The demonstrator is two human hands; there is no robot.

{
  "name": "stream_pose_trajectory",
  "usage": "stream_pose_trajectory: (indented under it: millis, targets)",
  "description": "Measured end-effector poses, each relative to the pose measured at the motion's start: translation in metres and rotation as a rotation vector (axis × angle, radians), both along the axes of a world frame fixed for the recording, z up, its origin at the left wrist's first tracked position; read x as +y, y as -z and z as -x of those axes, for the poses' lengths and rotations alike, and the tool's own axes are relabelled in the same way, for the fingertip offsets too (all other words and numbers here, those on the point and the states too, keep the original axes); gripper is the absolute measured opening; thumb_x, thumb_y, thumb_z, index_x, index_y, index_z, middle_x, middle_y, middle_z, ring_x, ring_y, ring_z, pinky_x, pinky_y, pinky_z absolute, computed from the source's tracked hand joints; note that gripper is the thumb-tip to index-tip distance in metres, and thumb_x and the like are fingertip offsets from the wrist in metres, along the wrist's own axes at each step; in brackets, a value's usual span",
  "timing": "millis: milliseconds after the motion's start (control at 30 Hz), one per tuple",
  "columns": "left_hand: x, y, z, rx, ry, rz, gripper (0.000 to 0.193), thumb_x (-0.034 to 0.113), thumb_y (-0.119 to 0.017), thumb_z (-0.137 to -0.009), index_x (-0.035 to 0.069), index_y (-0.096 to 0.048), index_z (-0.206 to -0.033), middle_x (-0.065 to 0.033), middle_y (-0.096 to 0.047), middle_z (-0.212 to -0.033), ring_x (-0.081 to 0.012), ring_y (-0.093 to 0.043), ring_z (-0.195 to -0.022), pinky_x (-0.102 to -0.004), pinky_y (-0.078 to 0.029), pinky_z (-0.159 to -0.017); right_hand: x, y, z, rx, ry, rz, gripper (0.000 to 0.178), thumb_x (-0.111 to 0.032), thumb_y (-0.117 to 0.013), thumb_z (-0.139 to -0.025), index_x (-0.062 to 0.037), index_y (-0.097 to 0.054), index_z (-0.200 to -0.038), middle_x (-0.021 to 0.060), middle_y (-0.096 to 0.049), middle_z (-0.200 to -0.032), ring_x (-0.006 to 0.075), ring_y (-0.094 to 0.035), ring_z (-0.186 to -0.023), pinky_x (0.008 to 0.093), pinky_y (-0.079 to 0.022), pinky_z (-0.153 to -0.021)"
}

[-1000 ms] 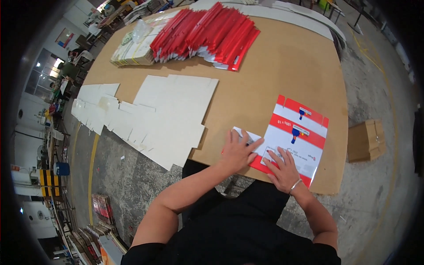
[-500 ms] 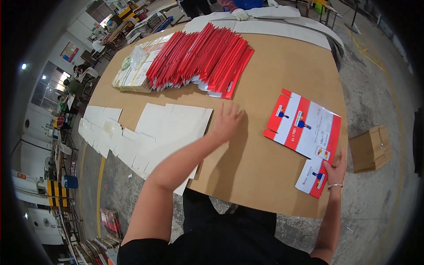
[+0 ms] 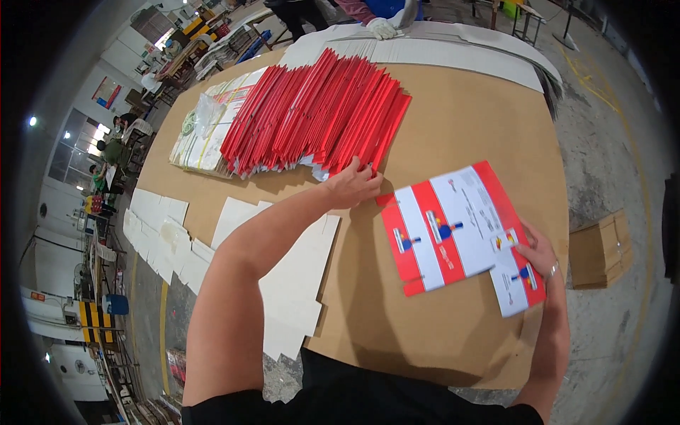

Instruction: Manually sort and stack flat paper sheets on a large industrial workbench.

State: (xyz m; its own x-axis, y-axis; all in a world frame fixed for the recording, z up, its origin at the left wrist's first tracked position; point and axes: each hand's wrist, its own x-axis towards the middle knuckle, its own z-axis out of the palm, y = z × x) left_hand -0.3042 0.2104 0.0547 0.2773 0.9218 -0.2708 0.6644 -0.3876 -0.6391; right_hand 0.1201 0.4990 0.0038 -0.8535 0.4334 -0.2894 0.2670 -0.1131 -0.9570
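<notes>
My right hand holds a flat printed carton blank, red and white with blue figures, by its right edge. Its thumb lies over the printed face, and the fingers behind the edge are hidden. A long row of folded red cartons leans in overlapping layers across the far side of the table. At the row's near right end, my left hand has its fingers bent around the lower corner of the last carton. The blank's far left corner comes close to that hand.
Plain white cardboard blanks lie at the left of the brown table. Behind them sits a strapped white bundle. More white sheets line the far edge, by a co-worker's gloved hand. A brown box stands on the floor at right.
The carton blank has shifted left and turned, carried by my right hand. My left hand has closed in on the row's end, its fingers now bent. The co-worker's gloved hands have moved.
</notes>
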Motion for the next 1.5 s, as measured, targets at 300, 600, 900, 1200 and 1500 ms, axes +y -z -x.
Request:
stream_pose_trajectory:
  millis: [300,600,900,1200,1500]
  targets:
    - [-0.019,-0.006,0.004,-0.073,-0.017,-0.035,0.037,0.027,-0.061,-0.086,0.012,-0.059,-0.12,-0.0106,-0.051,-0.13,-0.0294,-0.053,-0.116,-0.0543,-0.046,-0.093,-0.043,0.026,0.336,-0.313,0.144,-0.764,0.07,-0.031,-0.065,-0.09,-0.0044,-0.036,-0.148,0.0277,-0.065,-0.116,0.0388,-0.066,-0.104,0.0475,-0.053,-0.091]
    - [0.025,-0.05,0.042,-0.336,-0.514,-0.547,0.061,0.058,-0.055,-0.09,0.03,-0.048,-0.143,-0.015,-0.029,-0.157,-0.047,-0.021,-0.142,-0.0737,-0.016,-0.108,-0.079,0.001,0.352,-0.311,-0.143,-0.371,0.061,-0.028,-0.041,-0.103,-0.0053,-0.016,-0.153,0.0143,-0.067,-0.069,0.0241,-0.066,-0.052,0.0382,-0.056,-0.048]
    - [0.012,-0.022,0.056,-0.182,-0.774,-0.557,0.069,0.064,-0.042,-0.093,0.022,-0.045,-0.148,-0.0176,-0.021,-0.16,-0.0514,-0.032,-0.135,-0.0767,-0.02,-0.103,-0.113,0.005,0.361,-0.066,0.044,-0.185,0.071,-0.024,-0.047,-0.101,-0.0125,-0.004,-0.157,0.013,-0.065,-0.064,0.0229,-0.062,-0.043,0.0361,-0.049,-0.037]
    - [0.01,-0.017,0.043,-0.259,-0.878,-0.514,0.071,0.067,-0.035,-0.094,0.025,-0.041,-0.15,-0.0168,-0.016,-0.162,-0.0487,-0.024,-0.142,-0.0749,-0.008,-0.109,-0.124,0.045,0.341,0.252,0.233,-0.318,0.056,-0.012,-0.056,-0.093,-0.0108,-0.041,-0.148,0.009,-0.064,-0.069,0.0188,-0.065,-0.055,0.0337,-0.054,-0.055]
    - [-0.038,-0.05,-0.088,-0.989,-0.671,-0.8,0.069,0.022,-0.07,-0.082,0.018,-0.041,-0.145,-0.0165,-0.034,-0.153,-0.042,-0.031,-0.141,-0.0691,-0.018,-0.109,-0.125,0.05,0.29,0.22,0.123,-0.33,0.049,-0.014,-0.055,-0.096,-0.0112,-0.047,-0.144,0.0068,-0.066,-0.085,0.012,-0.065,-0.067,0.029,-0.053,-0.061]
